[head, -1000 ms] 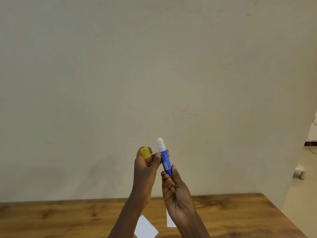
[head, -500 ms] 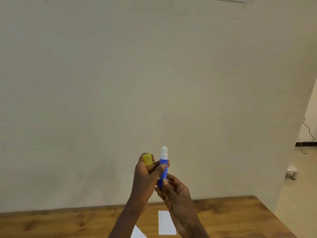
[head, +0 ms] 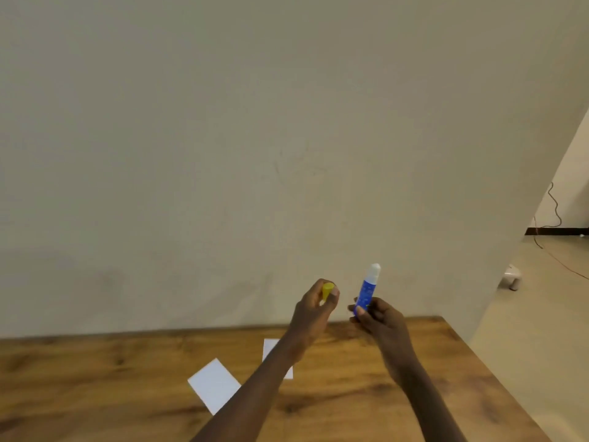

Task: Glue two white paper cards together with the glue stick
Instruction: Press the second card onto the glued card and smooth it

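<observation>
My right hand (head: 379, 317) grips the lower end of a blue glue stick (head: 366, 290), held nearly upright above the table with its white glue tip bare. My left hand (head: 314, 309) pinches the yellow cap (head: 327, 290) between thumb and fingers, a short gap to the left of the stick. Two white paper cards lie flat on the wooden table (head: 414, 393) below. One card (head: 214, 385) is tilted and partly covered by my left forearm. The other card (head: 270, 347) is mostly hidden behind that same forearm.
A plain beige wall stands right behind the table's far edge. The table's right edge drops to a light floor, where a small white object (head: 511, 275) and a trailing cable (head: 556, 215) lie.
My hands have separated: the left one let go of the stick and moved left with the cap, the right one moved right with the stick. The view tilted down, showing more table.
</observation>
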A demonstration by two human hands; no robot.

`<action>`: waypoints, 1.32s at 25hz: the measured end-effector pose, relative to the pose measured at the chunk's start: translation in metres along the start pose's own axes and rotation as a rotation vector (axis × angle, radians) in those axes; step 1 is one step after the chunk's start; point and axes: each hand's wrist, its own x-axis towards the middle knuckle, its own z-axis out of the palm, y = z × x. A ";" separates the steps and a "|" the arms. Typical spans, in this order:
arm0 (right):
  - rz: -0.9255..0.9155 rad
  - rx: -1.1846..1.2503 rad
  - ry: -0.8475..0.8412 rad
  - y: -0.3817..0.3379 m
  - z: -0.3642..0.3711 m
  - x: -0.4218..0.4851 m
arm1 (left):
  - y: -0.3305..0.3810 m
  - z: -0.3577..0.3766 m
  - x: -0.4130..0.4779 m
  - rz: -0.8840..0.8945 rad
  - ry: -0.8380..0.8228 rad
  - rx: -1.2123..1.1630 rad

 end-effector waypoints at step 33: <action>0.411 -0.789 -0.087 0.248 -0.084 0.040 | -0.249 0.102 0.039 -0.478 -0.123 0.961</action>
